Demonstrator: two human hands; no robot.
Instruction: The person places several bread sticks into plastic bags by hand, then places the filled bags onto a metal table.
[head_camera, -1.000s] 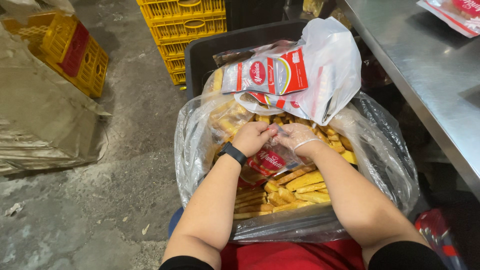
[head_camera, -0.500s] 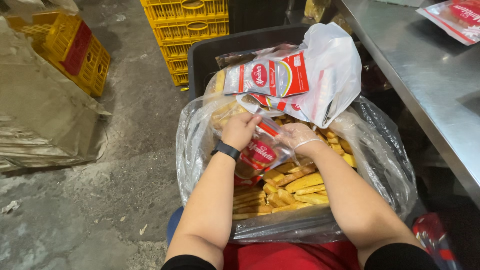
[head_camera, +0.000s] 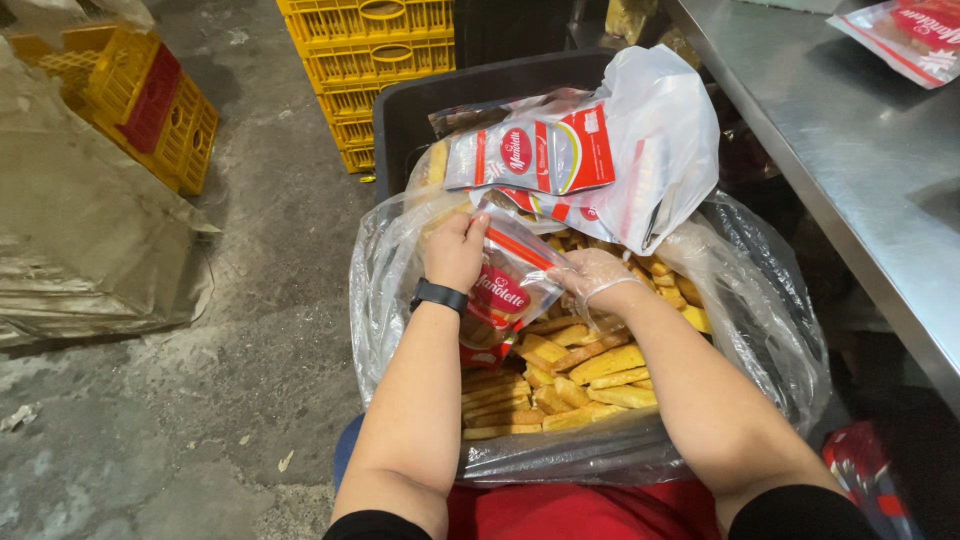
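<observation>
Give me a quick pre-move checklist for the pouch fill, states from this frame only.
1. Left hand has the pouch by its top edge: ok.
2. Right hand, in a clear glove, is at the pouch mouth: ok.
3. Pouch mouth open wide enough: cannot tell, the hands cover it.
4. Pouch already holds some rusks: ok, yellow pieces show through its clear lower part.
5. Rusks within reach in the big bag: ok, a pile lies right under the hands.
6. Spare pouches on hand: ok, stacked at the bag's far edge.
</observation>
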